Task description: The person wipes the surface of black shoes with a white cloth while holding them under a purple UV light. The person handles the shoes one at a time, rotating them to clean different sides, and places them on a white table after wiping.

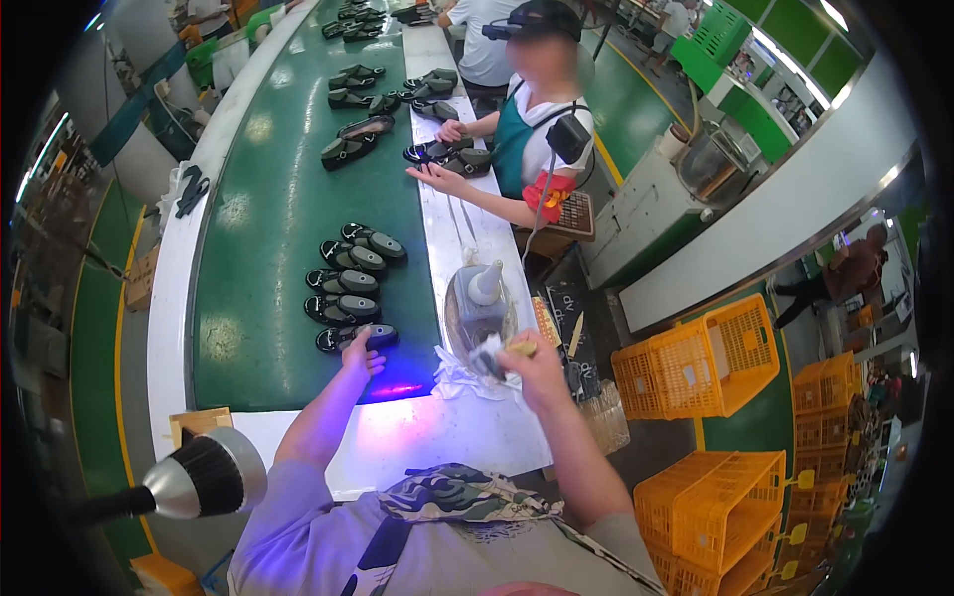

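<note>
My left hand (364, 351) is closed around one end of a black and grey shoe (333, 340), the nearest in a row on the green belt. Beyond it in that row lie several like shoes (343, 281), side by side. In my right hand (541, 375) is a brush with a pale yellowish handle (524, 348) and a whitish head (488, 354). The brush head is at the near rim of an oval metal tray (453, 310). A white bottle with a narrow spout (486, 286) stands in the tray. White crumpled cloth (455, 379) lies beside the tray.
Across the white ledge (442, 214), a co-worker in a green apron (509, 149) handles shoes. More shoes (356, 139) lie farther along the belt (260, 238). Orange crates (696, 363) stand at my right. A lamp (209, 475) juts in at the near left. Dark gloves (193, 191) lie on the left ledge.
</note>
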`<state>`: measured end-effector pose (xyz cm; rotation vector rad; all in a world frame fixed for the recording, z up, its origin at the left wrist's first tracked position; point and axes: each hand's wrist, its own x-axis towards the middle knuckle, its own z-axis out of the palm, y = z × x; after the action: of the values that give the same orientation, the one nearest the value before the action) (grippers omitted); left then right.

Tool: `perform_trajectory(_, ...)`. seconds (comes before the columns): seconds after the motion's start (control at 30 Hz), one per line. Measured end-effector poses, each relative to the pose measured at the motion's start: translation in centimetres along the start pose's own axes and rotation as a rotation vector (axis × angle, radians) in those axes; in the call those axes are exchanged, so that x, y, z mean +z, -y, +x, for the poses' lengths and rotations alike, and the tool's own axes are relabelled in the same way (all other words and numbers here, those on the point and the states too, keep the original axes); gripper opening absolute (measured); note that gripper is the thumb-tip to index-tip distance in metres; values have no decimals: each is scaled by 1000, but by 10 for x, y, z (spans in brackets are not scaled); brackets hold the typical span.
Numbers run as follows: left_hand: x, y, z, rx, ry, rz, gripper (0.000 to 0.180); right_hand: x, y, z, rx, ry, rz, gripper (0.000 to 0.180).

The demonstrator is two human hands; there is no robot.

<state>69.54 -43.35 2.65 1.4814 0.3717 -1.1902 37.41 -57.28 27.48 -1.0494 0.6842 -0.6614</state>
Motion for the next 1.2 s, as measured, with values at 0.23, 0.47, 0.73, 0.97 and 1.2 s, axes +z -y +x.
perform_trajectory(0.23, -15, 13, -82, -4, 223, -80, 62, 60, 54, 45, -73, 186, -46, 19)
perform_trajectory(0.47, -35, 16, -158, 202, 258, -115, 33, 117, 98, 76, -320, 251, -128, 19)
perform_trajectory(0.73, -77, 65, -164, 76, 184, -272, 51, 144, 18, 137, -192, 316, -83, 22)
perform_trajectory(0.97, -72, 64, -192, 205, 125, -61, 52, 132, -46, 146, 11, 278, -287, 18)
perform_trajectory(1.2, -61, 58, -168, 564, -1, 454, 78, 101, 5, 120, -124, 349, -498, 21)
